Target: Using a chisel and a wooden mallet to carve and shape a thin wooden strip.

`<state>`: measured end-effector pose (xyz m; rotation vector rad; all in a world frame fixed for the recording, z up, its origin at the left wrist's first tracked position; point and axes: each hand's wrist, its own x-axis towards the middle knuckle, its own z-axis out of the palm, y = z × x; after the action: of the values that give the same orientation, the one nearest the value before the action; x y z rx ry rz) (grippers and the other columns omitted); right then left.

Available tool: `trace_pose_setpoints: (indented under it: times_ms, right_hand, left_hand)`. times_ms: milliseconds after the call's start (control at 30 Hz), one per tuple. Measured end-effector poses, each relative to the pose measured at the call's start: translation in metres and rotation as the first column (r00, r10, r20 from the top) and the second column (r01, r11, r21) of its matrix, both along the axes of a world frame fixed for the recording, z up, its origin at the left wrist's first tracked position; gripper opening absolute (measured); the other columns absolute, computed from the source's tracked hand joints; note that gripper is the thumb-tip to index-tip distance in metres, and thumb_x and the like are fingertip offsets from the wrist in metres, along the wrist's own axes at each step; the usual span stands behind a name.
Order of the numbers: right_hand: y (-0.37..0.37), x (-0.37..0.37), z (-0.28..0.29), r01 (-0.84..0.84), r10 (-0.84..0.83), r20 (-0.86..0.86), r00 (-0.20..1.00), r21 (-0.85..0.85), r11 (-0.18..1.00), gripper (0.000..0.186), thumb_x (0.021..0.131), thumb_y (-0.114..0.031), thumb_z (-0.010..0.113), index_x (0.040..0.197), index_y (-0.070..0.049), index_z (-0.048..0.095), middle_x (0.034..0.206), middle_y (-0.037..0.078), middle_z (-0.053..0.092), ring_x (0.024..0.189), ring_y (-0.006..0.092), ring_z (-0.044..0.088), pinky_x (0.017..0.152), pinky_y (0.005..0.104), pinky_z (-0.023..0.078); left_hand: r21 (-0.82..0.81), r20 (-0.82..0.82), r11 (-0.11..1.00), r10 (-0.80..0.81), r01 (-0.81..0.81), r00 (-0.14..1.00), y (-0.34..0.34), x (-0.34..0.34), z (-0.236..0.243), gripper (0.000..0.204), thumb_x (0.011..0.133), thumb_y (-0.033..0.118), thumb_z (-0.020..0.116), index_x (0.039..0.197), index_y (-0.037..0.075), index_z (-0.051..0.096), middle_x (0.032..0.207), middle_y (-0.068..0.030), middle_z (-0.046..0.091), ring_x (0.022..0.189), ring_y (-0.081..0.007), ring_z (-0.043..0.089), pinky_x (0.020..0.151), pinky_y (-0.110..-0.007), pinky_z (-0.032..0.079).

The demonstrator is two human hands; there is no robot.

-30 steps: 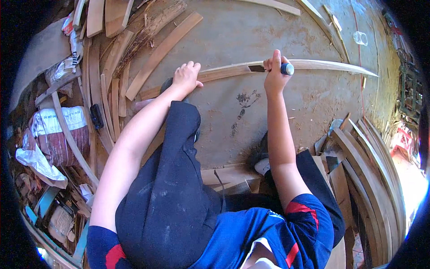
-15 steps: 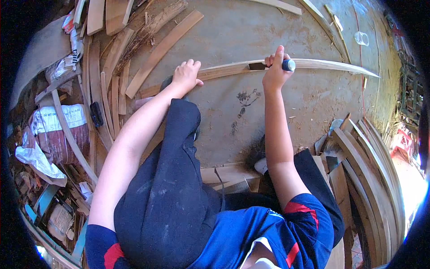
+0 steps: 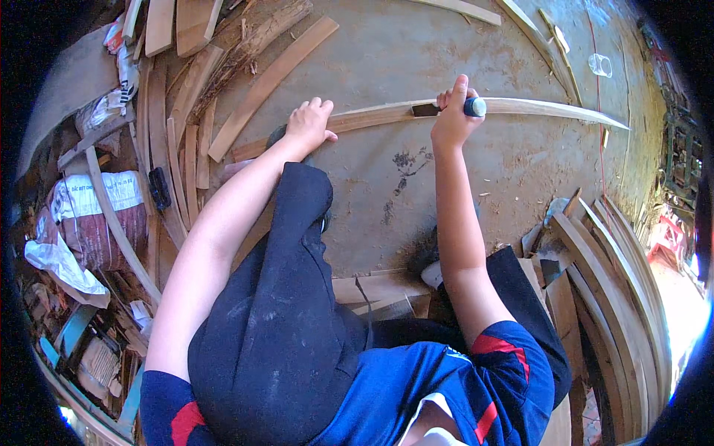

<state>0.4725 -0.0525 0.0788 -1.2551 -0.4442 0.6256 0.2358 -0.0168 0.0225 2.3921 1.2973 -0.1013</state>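
A long, slightly curved wooden strip (image 3: 364, 118) lies across the floor in front of me, tapering to a thin tip at its right end. My left hand (image 3: 306, 128) grips it near its left part, fingers over the far edge and thumb toward me. My right hand (image 3: 454, 123) is closed around the blue handle of a bladed tool (image 3: 474, 107) with a pale round butt. Its dark, broad blade lies against the strip to the left of my fist, thumb pointing up. Whether the blade is cutting into the wood cannot be made out.
Loose boards (image 3: 274, 88) and rough pieces lie at the far left. Curved planks (image 3: 611, 312) are stacked at my right. A white and brown sack (image 3: 100, 223) sits at left. A clear plastic cup (image 3: 599, 65) and a red cord (image 3: 599, 141) are on the floor at right.
My right hand and the tool have shifted slightly left along the strip. My left hand stays in the same place.
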Motion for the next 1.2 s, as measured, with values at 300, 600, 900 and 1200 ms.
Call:
trace_pose_setpoints:
  times_ms: [300, 600, 900, 1200]
  right_hand:
    - [0.004, -0.001, 0.000, 0.097, -0.084, 0.137, 0.987, -0.093, 0.991, 0.041, 0.090, -0.027, 0.059, 0.058, -0.010, 0.038, 0.049, -0.002, 0.038, 0.043, 0.0080, 0.036, 0.043, 0.0227, 0.033]
    - [-0.011, 0.005, -0.018, -0.070, 0.074, 0.126, 0.989, -0.037, 0.997, 0.042, 0.090, -0.027, 0.058, 0.058, -0.010, 0.037, 0.048, -0.004, 0.037, 0.042, 0.0060, 0.035, 0.041, 0.0235, 0.030]
    - [-0.006, -0.010, -0.026, -0.021, 0.046, 0.314, 0.948, -0.082, 0.996, 0.047, 0.089, -0.027, 0.060, 0.053, -0.005, 0.039, 0.049, -0.005, 0.036, 0.049, 0.0048, 0.034, 0.045, 0.0232, 0.028]
    - [-0.002, -0.005, -0.019, 0.037, -0.013, 0.220, 0.975, -0.105, 0.994, 0.048, 0.090, -0.027, 0.059, 0.051, -0.006, 0.038, 0.049, -0.007, 0.034, 0.048, 0.0045, 0.031, 0.044, 0.0236, 0.026]
  left_hand:
    - [-0.117, 0.030, 0.990, -0.076, 0.079, 0.997, 0.016, -0.008, -0.002, 0.053, 0.062, 0.038, 0.078, 0.096, 0.007, 0.051, 0.097, -0.0129, 0.055, 0.095, -0.0319, 0.056, 0.079, -0.042, 0.047]
    - [0.400, 0.000, 0.688, 0.661, -0.606, 0.750, 0.064, -0.149, -0.004, 0.062, 0.071, 0.036, 0.071, 0.124, 0.018, 0.043, 0.122, -0.0109, 0.044, 0.115, -0.0339, 0.042, 0.093, -0.050, 0.037]
    - [0.210, -0.206, 0.710, 0.705, -0.672, 0.679, 0.086, -0.207, -0.011, 0.058, 0.076, 0.040, 0.065, 0.121, 0.009, 0.044, 0.119, -0.0194, 0.048, 0.111, -0.0375, 0.047, 0.093, -0.046, 0.039]
    - [0.065, 0.007, 0.888, 0.456, -0.455, 0.890, 0.049, -0.134, 0.060, 0.042, 0.070, 0.035, 0.068, 0.087, -0.002, 0.057, 0.085, -0.0247, 0.063, 0.084, -0.0396, 0.061, 0.073, -0.044, 0.049]
